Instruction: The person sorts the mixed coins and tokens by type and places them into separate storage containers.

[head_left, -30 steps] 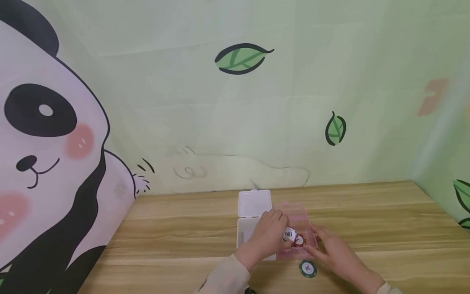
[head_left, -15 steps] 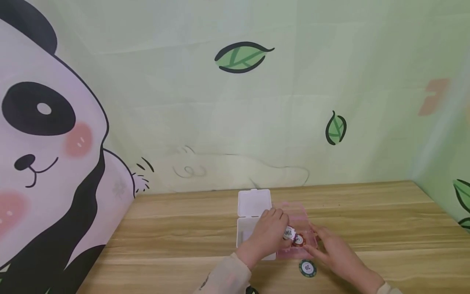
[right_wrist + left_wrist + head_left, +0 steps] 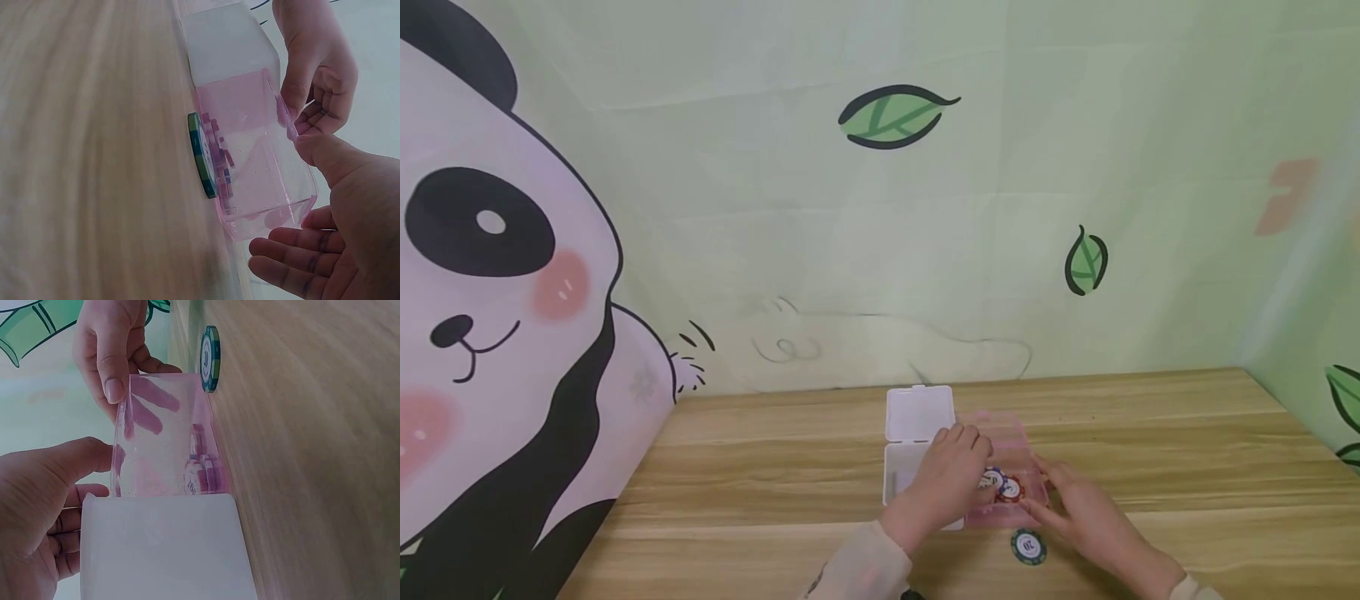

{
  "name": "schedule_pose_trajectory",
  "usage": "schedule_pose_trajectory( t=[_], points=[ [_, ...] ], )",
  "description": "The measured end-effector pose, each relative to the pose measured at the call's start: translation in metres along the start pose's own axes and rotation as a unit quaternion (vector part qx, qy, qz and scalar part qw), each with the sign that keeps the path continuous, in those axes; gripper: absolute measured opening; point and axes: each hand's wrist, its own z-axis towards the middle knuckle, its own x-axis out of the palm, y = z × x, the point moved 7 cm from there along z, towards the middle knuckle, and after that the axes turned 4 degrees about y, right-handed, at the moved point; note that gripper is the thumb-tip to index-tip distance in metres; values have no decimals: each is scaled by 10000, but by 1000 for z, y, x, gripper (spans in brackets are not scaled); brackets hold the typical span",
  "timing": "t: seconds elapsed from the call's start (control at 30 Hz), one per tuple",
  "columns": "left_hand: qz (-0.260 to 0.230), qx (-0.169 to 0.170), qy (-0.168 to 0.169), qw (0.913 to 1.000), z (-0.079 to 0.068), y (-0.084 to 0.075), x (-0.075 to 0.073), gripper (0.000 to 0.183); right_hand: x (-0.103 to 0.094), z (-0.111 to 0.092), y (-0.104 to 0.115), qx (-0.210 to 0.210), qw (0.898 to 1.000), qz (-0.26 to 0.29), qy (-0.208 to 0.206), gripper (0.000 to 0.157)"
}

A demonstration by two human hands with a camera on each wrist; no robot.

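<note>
A clear pink plastic box (image 3: 1019,458) stands on the table, with several poker chips (image 3: 1012,489) lying in its bottom. My left hand (image 3: 951,468) is over the box's left side. In the left wrist view its thumb is at the pink rim and its fingers are loosely curled; no chip shows between them. At the right end, my right hand (image 3: 1093,515) holds the pink box, thumb at the rim and fingers at the end wall (image 3: 275,219). A green-edged chip (image 3: 1028,547) marked 20 lies on the table in front, close to the box.
A white plastic box (image 3: 921,414) with its lid raised adjoins the pink box on the left, partly hidden by my left forearm. Behind the wooden table (image 3: 1157,442) hangs a pale green cloth backdrop with a panda (image 3: 490,250) and leaves.
The white chip marked 100 that showed at my left fingers is no longer there; a blue-and-white chip shows at that spot inside the pink box. Both hands have hardly moved.
</note>
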Motion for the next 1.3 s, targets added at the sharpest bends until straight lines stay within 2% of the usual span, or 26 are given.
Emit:
schedule_pose_trajectory(
  t=[0.2, 0.53, 0.77, 0.93, 1.3],
  points=[
    [1, 43, -237, 9997, -4, -2, -2, 39, 0, -1, 0, 9, 10000, 51, 35, 67],
    [-117, -25, -350, 9993, -10, -3, -5, 39, 0, -1, -3, -7, 10000, -35, 34, 67],
    [-172, -6, -639, 9978, -15, -3, -14, 38, -1, 0, -3, -33, 10000, 27, 8, 66],
    [-204, -73, -704, 9973, -18, -3, -18, 39, 0, -1, -3, -52, 10000, 20, 11, 68],
    [-403, -44, -1194, 9920, -33, -9, -23, 41, 2, 0, -2, -171, 9998, 0, -66, 67]
  ],
)
